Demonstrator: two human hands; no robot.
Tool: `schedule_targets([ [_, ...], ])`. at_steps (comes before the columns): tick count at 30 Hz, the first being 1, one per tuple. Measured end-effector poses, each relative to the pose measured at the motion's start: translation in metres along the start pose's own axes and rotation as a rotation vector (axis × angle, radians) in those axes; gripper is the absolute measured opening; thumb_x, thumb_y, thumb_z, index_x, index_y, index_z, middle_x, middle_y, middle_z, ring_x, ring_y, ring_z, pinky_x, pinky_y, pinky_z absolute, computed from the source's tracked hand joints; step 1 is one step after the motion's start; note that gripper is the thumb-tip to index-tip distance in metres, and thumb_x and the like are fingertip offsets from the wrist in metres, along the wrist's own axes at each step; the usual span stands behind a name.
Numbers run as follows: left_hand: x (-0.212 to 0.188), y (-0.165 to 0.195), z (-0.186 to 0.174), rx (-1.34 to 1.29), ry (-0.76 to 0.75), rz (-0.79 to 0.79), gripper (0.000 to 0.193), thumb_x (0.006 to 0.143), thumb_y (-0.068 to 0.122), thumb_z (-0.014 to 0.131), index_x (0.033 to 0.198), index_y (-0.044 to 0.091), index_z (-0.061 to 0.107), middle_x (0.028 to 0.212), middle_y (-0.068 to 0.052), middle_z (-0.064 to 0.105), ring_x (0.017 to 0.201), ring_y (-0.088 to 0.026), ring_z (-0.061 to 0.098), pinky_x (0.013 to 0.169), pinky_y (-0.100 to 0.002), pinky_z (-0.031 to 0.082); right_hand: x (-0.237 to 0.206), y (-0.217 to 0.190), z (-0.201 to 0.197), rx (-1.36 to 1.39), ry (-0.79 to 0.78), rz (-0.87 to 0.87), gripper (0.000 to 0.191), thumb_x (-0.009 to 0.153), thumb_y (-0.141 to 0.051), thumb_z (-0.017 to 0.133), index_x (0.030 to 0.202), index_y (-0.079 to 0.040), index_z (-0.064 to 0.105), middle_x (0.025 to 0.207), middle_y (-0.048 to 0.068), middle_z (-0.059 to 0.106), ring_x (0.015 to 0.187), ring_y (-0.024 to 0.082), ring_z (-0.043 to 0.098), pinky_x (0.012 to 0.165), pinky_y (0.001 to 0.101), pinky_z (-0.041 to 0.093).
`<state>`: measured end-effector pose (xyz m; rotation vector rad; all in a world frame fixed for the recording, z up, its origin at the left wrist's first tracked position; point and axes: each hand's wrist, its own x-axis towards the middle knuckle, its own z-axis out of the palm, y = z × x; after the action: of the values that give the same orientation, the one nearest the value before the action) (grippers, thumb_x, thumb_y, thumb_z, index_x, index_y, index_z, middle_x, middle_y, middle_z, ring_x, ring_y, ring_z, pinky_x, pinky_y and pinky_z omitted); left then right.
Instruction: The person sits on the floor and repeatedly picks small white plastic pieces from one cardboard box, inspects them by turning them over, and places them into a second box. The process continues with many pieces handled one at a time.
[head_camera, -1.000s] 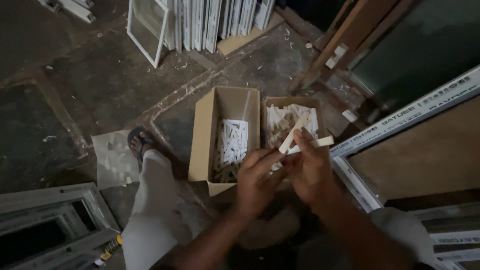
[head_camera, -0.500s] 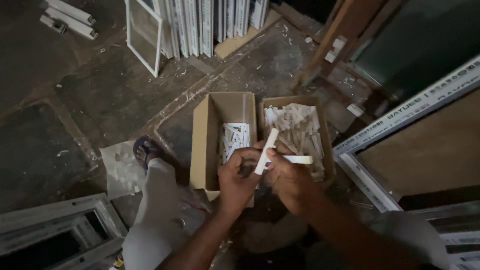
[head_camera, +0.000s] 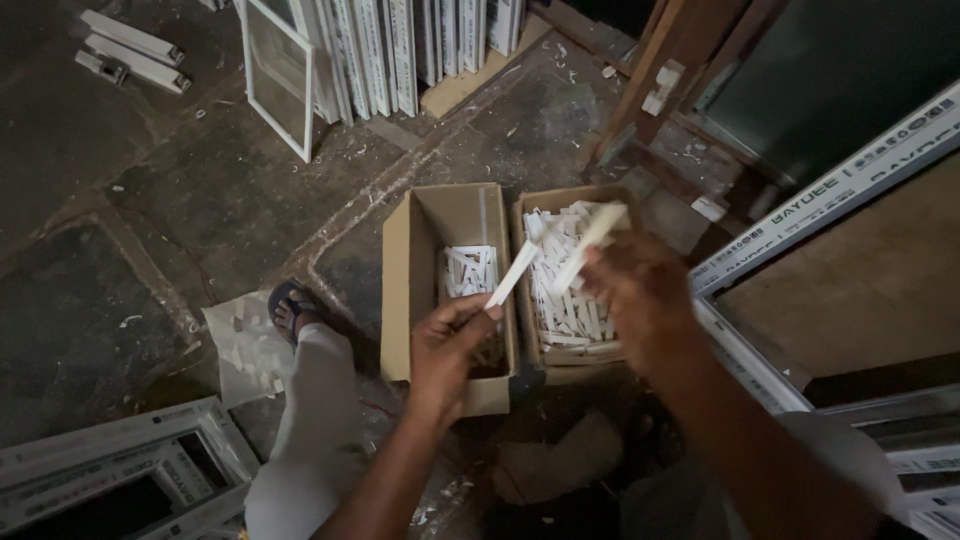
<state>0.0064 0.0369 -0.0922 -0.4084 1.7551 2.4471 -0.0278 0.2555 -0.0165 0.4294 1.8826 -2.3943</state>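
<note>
We see two open cardboard boxes side by side on the floor (head_camera: 150, 210), the left box (head_camera: 440, 225) touching the right box (head_camera: 560, 200), each with plastic strips lying in it. Our left hand (head_camera: 447, 350) is over the near end of the left box and our right hand (head_camera: 640, 295) over the right one, each with a strip. Behind the boxes window frames (head_camera: 350, 50) lean upright, and our sandalled foot (head_camera: 293, 310) rests left of the boxes.

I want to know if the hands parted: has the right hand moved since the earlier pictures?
Yes. The right hand, holding a white plastic strip, has drawn rightward over the right cardboard box, away from the left hand.
</note>
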Motion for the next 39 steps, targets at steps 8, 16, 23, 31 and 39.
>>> schedule_targets([
  [8, 0.000, -0.002, 0.001, -0.091, -0.037, -0.058, 0.016, 0.087, 0.001, 0.075, 0.102, -0.001, 0.073, 0.095, -0.006, 0.078, 0.083, -0.012, 0.071, 0.079, -0.027, 0.057, -0.005, 0.024, 0.014, -0.188, -0.332, -0.070, 0.021, 0.089, -0.008, 0.072, 0.108, 0.001, 0.074, 0.084, 0.010, 0.078, 0.066, 0.013, 0.071, 0.058, 0.0282, 0.059],
  [16, -0.004, -0.005, 0.005, -0.007, -0.003, -0.052, 0.021, 0.086, 0.008, 0.081, 0.105, 0.000, 0.079, 0.090, -0.004, 0.078, 0.076, -0.008, 0.065, 0.072, -0.024, 0.053, -0.003, 0.041, 0.008, -0.152, -0.278, -0.055, 0.014, 0.091, -0.005, 0.072, 0.101, 0.003, 0.075, 0.080, 0.007, 0.075, 0.062, 0.008, 0.066, 0.053, 0.0255, 0.054],
  [23, -0.008, -0.006, 0.010, 0.002, -0.002, -0.014, 0.017, 0.086, 0.004, 0.082, 0.102, -0.002, 0.079, 0.089, -0.005, 0.079, 0.075, -0.008, 0.067, 0.069, -0.023, 0.053, -0.004, 0.039, 0.008, -0.175, -0.316, -0.127, 0.013, 0.090, -0.004, 0.071, 0.101, 0.003, 0.073, 0.077, 0.008, 0.075, 0.062, 0.009, 0.069, 0.053, 0.0250, 0.056],
  [31, -0.009, -0.009, 0.014, 0.037, 0.015, -0.001, 0.018, 0.082, 0.002, 0.084, 0.099, 0.000, 0.079, 0.090, -0.005, 0.080, 0.075, -0.008, 0.068, 0.070, -0.023, 0.054, -0.001, 0.043, 0.006, -0.283, -0.304, -0.267, 0.013, 0.091, -0.005, 0.074, 0.101, 0.002, 0.075, 0.077, 0.006, 0.075, 0.063, 0.006, 0.066, 0.054, 0.0220, 0.051],
  [39, -0.009, -0.017, 0.014, 0.210, 0.050, 0.168, 0.022, 0.080, 0.003, 0.088, 0.100, 0.000, 0.080, 0.087, -0.003, 0.077, 0.075, -0.006, 0.066, 0.069, -0.022, 0.054, 0.003, 0.042, 0.004, -0.383, -0.269, -0.299, 0.010, 0.090, -0.008, 0.074, 0.097, 0.001, 0.075, 0.074, 0.005, 0.076, 0.058, 0.006, 0.067, 0.049, 0.0222, 0.051],
])
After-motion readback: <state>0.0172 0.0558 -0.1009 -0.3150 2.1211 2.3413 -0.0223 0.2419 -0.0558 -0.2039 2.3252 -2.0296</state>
